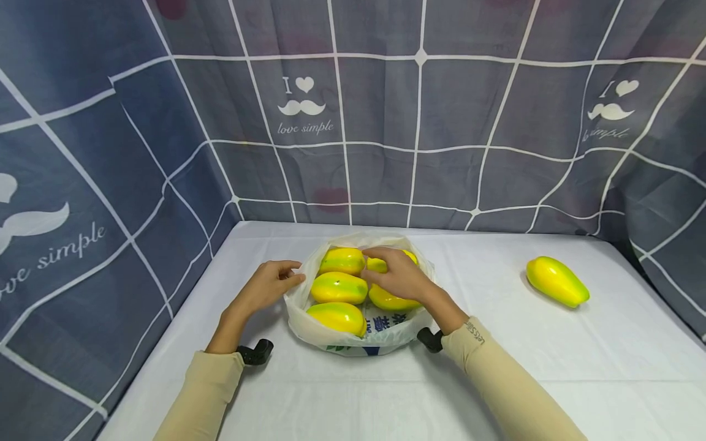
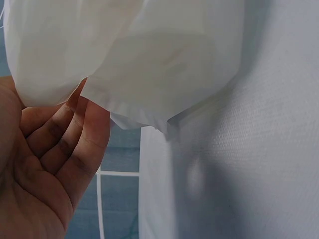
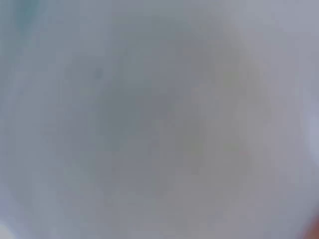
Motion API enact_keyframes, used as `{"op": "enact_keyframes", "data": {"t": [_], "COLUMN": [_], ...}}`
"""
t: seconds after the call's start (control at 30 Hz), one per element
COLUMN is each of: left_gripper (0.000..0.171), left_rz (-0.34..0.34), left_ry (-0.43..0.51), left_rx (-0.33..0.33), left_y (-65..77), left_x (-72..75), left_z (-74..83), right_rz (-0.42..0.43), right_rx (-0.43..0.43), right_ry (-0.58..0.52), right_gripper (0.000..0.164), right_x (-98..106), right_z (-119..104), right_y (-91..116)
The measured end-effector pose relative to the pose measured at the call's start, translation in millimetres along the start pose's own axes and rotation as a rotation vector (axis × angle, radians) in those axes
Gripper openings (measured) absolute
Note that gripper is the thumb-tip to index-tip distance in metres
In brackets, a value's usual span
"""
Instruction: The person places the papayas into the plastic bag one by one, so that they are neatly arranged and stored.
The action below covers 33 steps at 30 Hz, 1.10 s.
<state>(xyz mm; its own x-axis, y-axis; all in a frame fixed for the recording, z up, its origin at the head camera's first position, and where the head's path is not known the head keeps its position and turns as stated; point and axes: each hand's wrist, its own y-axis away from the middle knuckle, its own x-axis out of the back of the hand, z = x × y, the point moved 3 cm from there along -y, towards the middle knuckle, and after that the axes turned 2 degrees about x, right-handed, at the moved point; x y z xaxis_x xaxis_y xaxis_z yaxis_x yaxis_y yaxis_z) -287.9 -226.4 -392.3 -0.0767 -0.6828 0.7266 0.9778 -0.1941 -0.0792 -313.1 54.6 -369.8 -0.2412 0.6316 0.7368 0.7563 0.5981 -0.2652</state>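
Note:
A white plastic bag (image 1: 353,350) stands wide open on the table, holding several yellow-green papayas (image 1: 337,288). At its left rim, my left hand (image 1: 267,283) holds the edge between thumb and fingers. In the left wrist view, thin white film (image 2: 164,74) covers the fingertips of that hand (image 2: 55,154). My right hand (image 1: 399,275) reaches inside from the right, gripping a papaya (image 1: 377,265) that shows between thumb and index finger and is partly hidden beneath the hand. Another papaya (image 1: 388,299) lies just under this hand. Pale blur fills the right wrist view.
One more papaya (image 1: 557,282) lies apart on the white tablecloth (image 1: 524,367), far to the right. A dark checked curtain (image 1: 380,122) hangs behind the table and along its left and right sides. Dark wrist cameras (image 1: 256,352) sit under both sleeves.

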Motion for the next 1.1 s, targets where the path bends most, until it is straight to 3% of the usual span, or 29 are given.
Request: {"op": "enact_keyframes", "data": {"t": [0.33, 0.6, 0.93, 1.1], "left_gripper": [0.04, 0.041, 0.042, 0.042], "left_rz": [0.003, 0.002, 0.01, 0.004], "left_ry": [-0.008, -0.011, -0.028, -0.021], "left_rx": [-0.012, -0.009, -0.008, -0.009], "left_y": [-0.5, -0.4, -0.1, 0.0], "left_x": [0.0, -0.9, -0.5, -1.6], "left_z": [-1.7, -0.8, -0.3, -0.1], "right_rz": [0.075, 0.162, 0.209, 0.226], "right_rx": [0.03, 0.01, -0.139, -0.164], "right_ry": [-0.002, 0.016, 0.033, 0.061], "right_gripper": [0.047, 0.049, 0.052, 0.053], "right_x": [27.6, 49.2, 76.6, 86.2], "right_z": [0.1, 21.2, 49.5, 58.5], "right_y": [40.8, 83.9, 136.1, 159.0]}}
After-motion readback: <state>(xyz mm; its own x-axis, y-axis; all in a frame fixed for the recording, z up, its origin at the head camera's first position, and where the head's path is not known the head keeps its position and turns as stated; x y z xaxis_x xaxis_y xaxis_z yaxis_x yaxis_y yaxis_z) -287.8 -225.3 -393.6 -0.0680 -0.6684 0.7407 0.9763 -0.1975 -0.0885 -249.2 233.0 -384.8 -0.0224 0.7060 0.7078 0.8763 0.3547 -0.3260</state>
